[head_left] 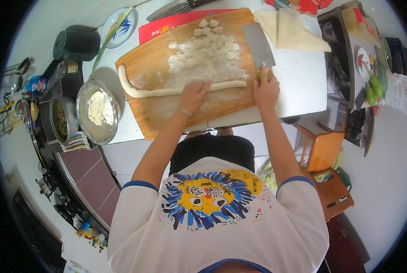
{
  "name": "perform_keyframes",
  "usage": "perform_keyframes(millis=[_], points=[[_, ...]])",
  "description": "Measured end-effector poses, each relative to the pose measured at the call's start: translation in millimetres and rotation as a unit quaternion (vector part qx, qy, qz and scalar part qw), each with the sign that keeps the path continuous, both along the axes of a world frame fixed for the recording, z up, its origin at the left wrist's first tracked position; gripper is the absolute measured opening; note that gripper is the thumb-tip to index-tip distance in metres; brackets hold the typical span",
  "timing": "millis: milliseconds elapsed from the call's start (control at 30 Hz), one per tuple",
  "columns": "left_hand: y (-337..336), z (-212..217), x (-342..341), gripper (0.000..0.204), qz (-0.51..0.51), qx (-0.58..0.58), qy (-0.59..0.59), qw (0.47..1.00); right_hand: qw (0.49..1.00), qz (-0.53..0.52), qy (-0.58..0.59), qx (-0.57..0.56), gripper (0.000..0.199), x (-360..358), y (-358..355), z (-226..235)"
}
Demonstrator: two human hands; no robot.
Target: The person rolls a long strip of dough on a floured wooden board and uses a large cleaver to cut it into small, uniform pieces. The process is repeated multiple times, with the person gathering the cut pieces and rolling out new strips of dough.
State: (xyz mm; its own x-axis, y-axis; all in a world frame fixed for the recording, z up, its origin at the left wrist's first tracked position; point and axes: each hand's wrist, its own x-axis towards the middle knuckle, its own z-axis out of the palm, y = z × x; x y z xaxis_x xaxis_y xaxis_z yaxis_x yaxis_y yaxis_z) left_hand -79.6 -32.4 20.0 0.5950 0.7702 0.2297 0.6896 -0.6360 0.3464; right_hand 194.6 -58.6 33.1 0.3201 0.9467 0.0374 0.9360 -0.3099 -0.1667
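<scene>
While the left hand (193, 94) lies flat w/ open palm on the long dough rope (167, 91), its fingers spread over the rope and grip nothing; it only presses from above. This rope runs across the middle of the wooden board (221, 107), from near the left edge, where it curves up, to a point just left of the right hand (265, 89). So the dough passes under the left palm and ends beside the right one, not in it. Right hand is closed around the handle of the cleaver (258, 45) at the board's right edge, blade pointing to the far edge. Cut dough pieces (208, 43) lie in flour near the far edge, approx. betw. rope and blade.
</scene>
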Motion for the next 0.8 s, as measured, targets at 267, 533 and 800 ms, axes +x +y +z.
perform_keyframes(millis=[267,533,800], points=[[15.8,-11.4,72.9,0.036,-0.056,-0.053,-0.039,0.996,0.990,-0.036,0.126,-0.060,0.059,11.8,27.7,24.0],[18.6,-13.6,82.0,0.028,-0.033,-0.129,-0.128,0.983,0.961,-0.069,0.266,-0.026,0.038,-4.4,-71.3,69.5],[24.6,-20.9,82.0,0.019,-0.028,-0.102,-0.149,0.983,0.935,-0.144,0.318,-0.063,0.022,-58.0,-125.5,78.3]])
